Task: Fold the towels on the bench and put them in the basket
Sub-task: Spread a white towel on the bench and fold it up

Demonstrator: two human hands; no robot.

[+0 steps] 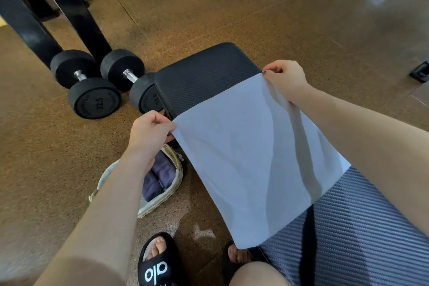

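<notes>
1. Towel (250,160): pale, thin cloth, spread over the padded table (204,76). Its far edge is lifted; its near part drapes across the table and hangs off the near-left side. A long shadowed crease runs down its right half.
2. Left hand (148,132): your fingers and thumb pinch the far-left corner of the towel, held just off the table's left edge.
3. Right hand (285,79): your fingers pinch the far-right corner, raised above the table surface.
4. Basket (160,195): a woven, pale-rimmed piece on the cork floor, to the left of the table and under your left forearm. It already holds folded purple towels (160,174).
5. Step in hand, as judged: a first fold, far edge to near edge. To do it well, keep both corners taut and level so the crease on the right pulls flat. Bring the two corners toward you together and lay them on the matching near corners. Square the edges before letting go.
6. Risk, as judged: the overhanging near-left corner may slip off the table and drag the fold askew. Draw it back onto the padding first.
7. Also present: two dumbbells (92,86) on the floor beyond the basket, and your black slide sandal (157,262).
</notes>
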